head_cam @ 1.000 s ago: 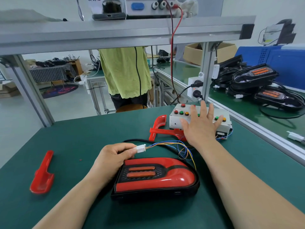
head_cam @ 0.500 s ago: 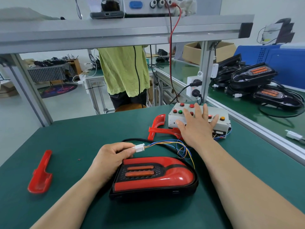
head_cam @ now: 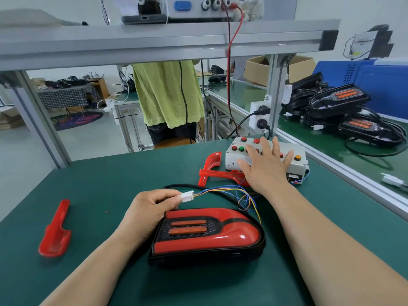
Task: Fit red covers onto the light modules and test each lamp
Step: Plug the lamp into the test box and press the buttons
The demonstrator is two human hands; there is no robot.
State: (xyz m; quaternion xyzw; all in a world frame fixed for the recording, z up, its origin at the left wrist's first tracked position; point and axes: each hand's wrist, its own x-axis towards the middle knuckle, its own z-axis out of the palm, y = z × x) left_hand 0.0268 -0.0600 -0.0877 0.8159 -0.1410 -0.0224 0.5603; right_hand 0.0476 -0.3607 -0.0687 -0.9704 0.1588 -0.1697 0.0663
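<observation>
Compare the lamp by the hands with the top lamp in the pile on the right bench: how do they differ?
The near lamp wears a red cover; the piled lamp is bare black. The near lamp lies flat on the mat; the piled lamp sits tilted on other lamps. Both show two orange strips.

The right hand [head_cam: 265, 170] hid from me several test box [head_cam: 231, 161] buttons and part of a red cover [head_cam: 218, 173].
</observation>
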